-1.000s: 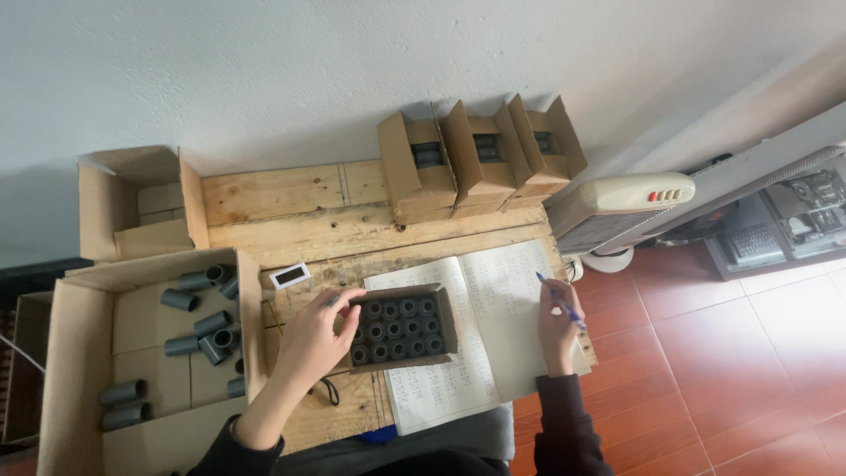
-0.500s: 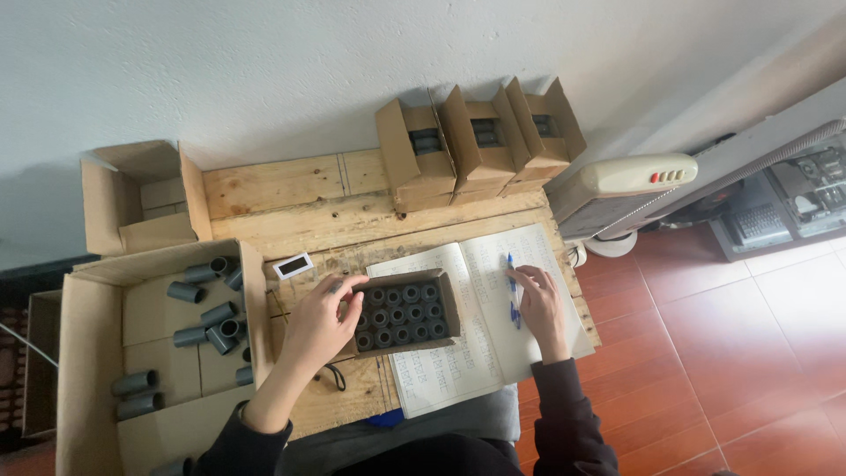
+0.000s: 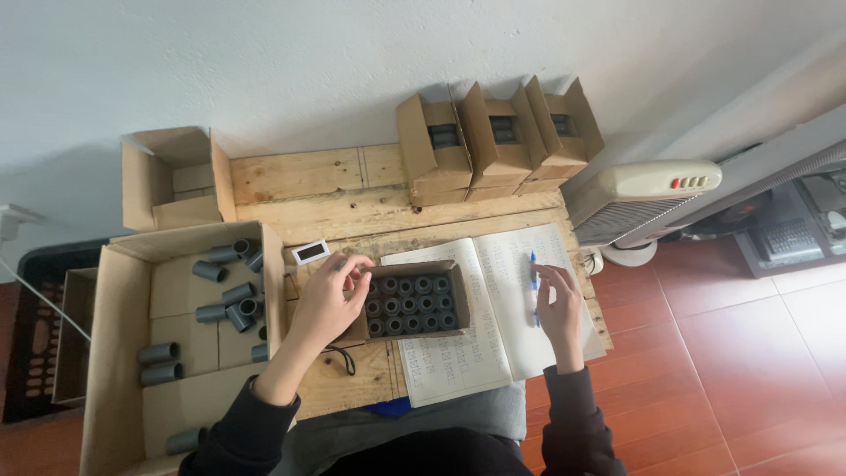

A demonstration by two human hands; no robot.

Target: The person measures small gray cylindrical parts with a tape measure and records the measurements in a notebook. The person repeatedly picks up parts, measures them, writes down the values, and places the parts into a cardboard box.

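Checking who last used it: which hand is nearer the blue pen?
Right. The right hand rests beside the blue pen; the left hand is at the box of grey tubes.

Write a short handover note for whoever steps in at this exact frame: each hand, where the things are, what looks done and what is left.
Left hand: fingers bent at the left edge of the small cardboard box, touching it; whether it pinches anything cannot be told.
Right hand: resting open on the open notebook, fingertips beside the blue pen lying on the page.
Done: the small box looks filled with rows of upright grey tubes; three similar boxes stand at the back of the wooden table.
Left: loose grey tubes lie in the large carton on the left.
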